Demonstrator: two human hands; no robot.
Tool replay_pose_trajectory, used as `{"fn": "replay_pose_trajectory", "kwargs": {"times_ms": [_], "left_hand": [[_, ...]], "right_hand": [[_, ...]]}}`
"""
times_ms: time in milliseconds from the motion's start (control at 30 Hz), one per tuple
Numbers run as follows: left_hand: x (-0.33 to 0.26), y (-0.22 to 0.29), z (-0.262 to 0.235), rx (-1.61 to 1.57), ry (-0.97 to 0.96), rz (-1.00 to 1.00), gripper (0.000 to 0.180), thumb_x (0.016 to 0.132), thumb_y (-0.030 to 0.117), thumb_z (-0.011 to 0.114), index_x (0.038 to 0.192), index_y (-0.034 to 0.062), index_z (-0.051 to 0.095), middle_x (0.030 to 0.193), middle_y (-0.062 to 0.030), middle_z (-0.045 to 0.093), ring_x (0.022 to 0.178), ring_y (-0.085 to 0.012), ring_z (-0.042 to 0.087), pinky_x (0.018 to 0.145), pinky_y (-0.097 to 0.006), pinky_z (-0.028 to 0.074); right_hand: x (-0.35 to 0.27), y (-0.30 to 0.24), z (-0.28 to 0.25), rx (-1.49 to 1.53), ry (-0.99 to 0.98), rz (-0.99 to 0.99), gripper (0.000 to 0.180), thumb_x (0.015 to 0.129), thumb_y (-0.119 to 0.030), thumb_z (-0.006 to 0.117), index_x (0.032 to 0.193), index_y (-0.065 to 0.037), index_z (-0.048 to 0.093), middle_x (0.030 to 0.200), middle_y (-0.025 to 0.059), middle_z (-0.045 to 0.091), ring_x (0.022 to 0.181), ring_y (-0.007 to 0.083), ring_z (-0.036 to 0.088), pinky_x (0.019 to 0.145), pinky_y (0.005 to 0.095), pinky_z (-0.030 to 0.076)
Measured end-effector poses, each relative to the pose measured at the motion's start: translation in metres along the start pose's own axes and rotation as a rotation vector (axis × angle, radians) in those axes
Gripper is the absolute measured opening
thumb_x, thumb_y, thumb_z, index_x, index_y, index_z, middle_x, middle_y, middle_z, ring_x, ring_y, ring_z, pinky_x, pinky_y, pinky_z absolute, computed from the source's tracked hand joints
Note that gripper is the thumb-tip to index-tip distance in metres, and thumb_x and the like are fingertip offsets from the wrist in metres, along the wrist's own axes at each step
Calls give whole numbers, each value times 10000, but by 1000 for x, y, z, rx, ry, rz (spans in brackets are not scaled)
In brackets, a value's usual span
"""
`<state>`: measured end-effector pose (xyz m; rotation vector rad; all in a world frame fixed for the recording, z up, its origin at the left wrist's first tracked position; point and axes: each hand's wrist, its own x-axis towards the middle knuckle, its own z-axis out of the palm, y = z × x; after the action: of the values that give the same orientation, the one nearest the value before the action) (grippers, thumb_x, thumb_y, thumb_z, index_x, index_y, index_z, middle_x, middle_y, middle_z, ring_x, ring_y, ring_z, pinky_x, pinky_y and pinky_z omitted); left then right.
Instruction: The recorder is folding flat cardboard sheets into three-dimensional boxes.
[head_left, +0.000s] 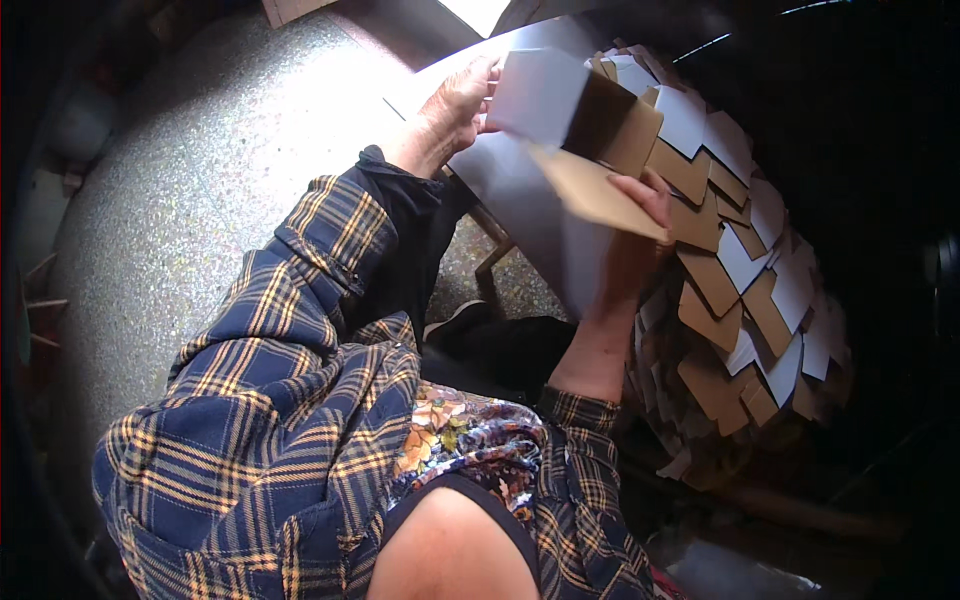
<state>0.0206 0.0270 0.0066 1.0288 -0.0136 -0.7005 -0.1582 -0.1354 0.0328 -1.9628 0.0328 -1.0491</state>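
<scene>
In front of me is a small carton [540, 98], white outside and brown inside, with its brown interior facing right. My left hand [462, 105] is closed at the carton's left end, its fingertips partly hidden behind it. My right hand [648, 200] grips a brown cardboard flap [590, 192], thumb on top. Motion blurs the flap, and I cannot tell whether it belongs to the same carton. Below both hands lies a pale, smooth work surface [500, 185].
A tall heap of white and brown cardboard pieces [745, 250] rises close to my right arm. Speckled floor [200, 210] stretches away on the left. A brown frame leg [492, 240] stands under the work surface, near my shoe [455, 322]. The far right is dark.
</scene>
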Motion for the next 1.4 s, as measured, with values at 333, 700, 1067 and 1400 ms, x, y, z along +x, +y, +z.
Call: {"fn": "replay_pose_trajectory", "kwargs": {"times_ms": [333,700,1067,1400], "left_hand": [[-14,-2,11,121,-81,97,530,896,393,616,1236,-4,533,1197,-167,551,997,-222,585,830,-316,511],[-19,-1,-3,176,-119,143,452,900,372,613,1193,30,577,1131,-111,598,918,-161,610,816,-276,514],[-18,-4,16,196,-232,113,399,916,340,593,1185,46,584,1124,-95,598,889,-136,610,793,-242,507],[-18,-5,11,250,-230,133,382,920,330,588,1173,44,585,1093,-96,605,872,-136,620,787,-248,506]], "right_hand": [[37,-96,-106,1744,483,-319,284,909,-265,593,1016,-2,594,880,87,626,750,160,622,644,282,547],[51,-8,-40,-537,-8,199,240,733,-47,669,973,-38,675,1015,121,657,914,266,633,788,386,517],[72,29,-12,-1475,-379,102,531,717,-238,692,1229,-156,573,1300,70,516,1246,290,434,1014,539,278],[75,51,-30,-1269,-98,-199,240,812,-144,597,1043,-126,659,1031,15,670,988,237,617,848,443,438]]}}
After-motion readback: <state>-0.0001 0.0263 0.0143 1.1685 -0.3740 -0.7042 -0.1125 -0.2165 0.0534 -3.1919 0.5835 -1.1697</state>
